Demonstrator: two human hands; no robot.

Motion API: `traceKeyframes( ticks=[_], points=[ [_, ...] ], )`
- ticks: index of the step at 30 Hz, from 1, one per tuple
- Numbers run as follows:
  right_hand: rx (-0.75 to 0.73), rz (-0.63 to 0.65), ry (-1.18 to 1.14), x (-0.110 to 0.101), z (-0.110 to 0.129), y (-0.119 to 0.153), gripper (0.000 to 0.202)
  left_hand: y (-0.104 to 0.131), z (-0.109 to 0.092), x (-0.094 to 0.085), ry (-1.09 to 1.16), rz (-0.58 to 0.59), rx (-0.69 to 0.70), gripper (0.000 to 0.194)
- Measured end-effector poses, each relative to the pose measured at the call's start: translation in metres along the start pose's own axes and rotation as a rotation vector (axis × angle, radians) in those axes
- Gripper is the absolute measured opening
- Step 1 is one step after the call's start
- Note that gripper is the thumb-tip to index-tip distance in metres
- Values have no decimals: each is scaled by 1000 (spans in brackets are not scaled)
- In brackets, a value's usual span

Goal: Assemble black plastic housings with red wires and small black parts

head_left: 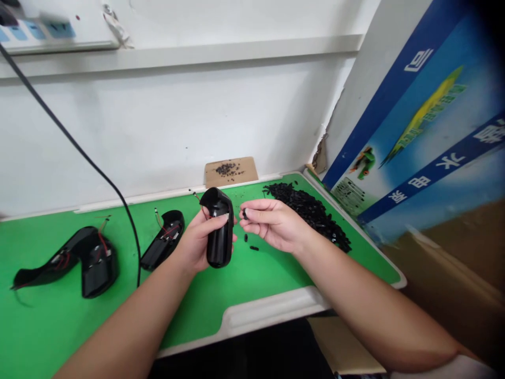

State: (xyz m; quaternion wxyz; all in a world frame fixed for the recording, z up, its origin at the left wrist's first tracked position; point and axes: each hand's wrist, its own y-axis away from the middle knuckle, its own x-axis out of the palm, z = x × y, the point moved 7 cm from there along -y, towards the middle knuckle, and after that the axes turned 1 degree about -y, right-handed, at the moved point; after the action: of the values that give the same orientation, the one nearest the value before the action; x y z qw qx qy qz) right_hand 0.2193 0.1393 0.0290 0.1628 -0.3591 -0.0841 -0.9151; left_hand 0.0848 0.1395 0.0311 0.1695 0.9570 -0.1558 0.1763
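My left hand (197,237) is closed round a glossy black plastic housing (219,237), held above the green table with its curved top end up. Thin wires with a small connector stick out at its upper left. Just to the right, my right hand (274,221) pinches a small black piece (245,213) between thumb and fingertips, apart from the housing. Two more small black pieces, one (254,248) lying flat, are on the table below my right fingers. A large heap of small black parts (307,210) spreads behind my right hand.
More black housings with red wires (98,258) (165,239) lie on the green table (189,316) at left. A cardboard piece (209,176) with tiny dark bits is at the wall. A black cable (79,129) hangs at left; a blue printed box (394,147) stands at right.
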Motion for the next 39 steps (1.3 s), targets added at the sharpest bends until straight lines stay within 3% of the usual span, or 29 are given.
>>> traceKeyframes(
  ticks=[19, 31, 39],
  points=[
    [-33, -119, 108, 2, -14, 0, 25, 1, 0, 2, -20, -46, 209, 47],
    [-70, -134, 188, -1, -17, -1, 24, 2, 5, 4, -5, -48, 136, 57],
    [-178, -194, 356, 2, -15, 2, 24, 4, -1, 3, -11, -74, 204, 50]
  ],
)
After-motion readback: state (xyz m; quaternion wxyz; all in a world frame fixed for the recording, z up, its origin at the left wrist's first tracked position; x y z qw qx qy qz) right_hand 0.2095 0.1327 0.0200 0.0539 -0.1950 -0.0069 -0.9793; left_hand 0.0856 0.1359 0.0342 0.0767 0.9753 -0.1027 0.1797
